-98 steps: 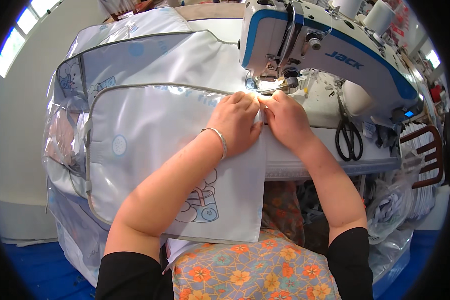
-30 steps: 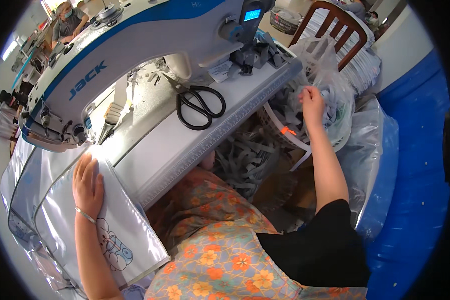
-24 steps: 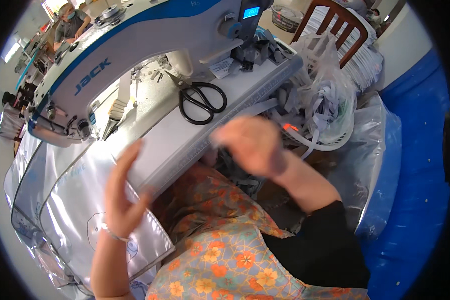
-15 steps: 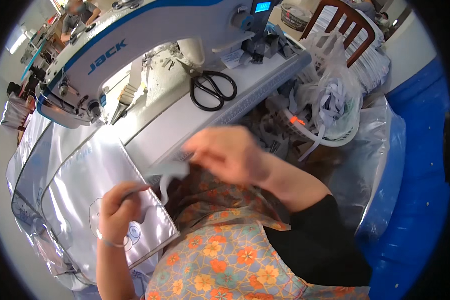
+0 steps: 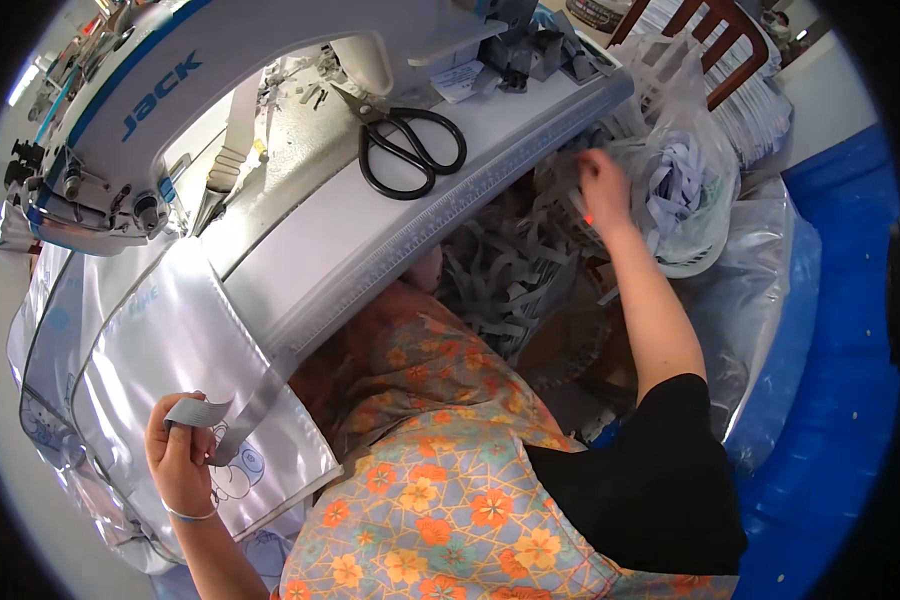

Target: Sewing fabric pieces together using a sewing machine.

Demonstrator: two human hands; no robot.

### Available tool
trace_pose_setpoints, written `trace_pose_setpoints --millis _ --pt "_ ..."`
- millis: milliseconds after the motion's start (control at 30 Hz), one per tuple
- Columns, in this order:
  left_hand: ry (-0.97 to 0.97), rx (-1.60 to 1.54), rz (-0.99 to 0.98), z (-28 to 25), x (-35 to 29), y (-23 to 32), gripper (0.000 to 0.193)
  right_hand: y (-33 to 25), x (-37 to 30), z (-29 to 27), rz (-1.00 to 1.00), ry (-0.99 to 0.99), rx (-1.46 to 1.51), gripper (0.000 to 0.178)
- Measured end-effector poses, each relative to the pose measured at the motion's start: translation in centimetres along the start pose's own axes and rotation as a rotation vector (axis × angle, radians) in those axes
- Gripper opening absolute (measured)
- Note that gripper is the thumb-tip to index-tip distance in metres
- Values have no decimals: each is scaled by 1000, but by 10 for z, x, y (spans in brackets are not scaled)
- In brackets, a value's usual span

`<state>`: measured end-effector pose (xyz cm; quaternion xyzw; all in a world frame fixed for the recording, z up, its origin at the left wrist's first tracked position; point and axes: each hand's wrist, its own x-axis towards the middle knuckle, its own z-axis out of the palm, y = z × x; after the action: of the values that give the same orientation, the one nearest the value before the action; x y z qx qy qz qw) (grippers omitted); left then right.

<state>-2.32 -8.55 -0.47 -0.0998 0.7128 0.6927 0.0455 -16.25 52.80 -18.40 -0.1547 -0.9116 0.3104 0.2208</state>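
My left hand (image 5: 178, 460) is closed around a grey webbing strap (image 5: 198, 411), at the lower left. The strap folds over the fingers, and a length of it slants up to the right. Behind it lies shiny white sheet material (image 5: 170, 345) with dark piping and printed drawings, reaching up under the head of the sewing machine (image 5: 185, 100). My right hand (image 5: 606, 192) is out at the upper right, over the near side of a white basket (image 5: 692, 266). Its fingers are curled among greyish scraps, and what they hold, if anything, is hidden.
Black-handled scissors (image 5: 410, 150) lie on the machine bed. Dark grey pieces (image 5: 535, 55) sit at its far right end. A clear bag of pale strips (image 5: 675, 185) fills the basket. Many grey straps (image 5: 510, 270) heap below the table edge. A wooden chair (image 5: 740, 35) stands behind.
My right hand has left the strap near my left hand and swung up and right to the basket. My left hand has shifted left and down, still holding the strap. The view has tilted.
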Motion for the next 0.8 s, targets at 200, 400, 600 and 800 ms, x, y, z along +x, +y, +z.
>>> trace_pose_setpoints --millis 200,400,600,800 --pt "-30 -12 79 0 7 6 20 67 75 -57 429 677 825 16" --pt "-44 -22 39 12 5 10 20 46 39 -41 78 -307 -90 31" --pt "65 370 -95 30 5 32 29 -165 -13 -83 31 -520 23 25" --pt "-154 782 386 62 22 51 16 -356 -133 18 -642 -874 991 29"
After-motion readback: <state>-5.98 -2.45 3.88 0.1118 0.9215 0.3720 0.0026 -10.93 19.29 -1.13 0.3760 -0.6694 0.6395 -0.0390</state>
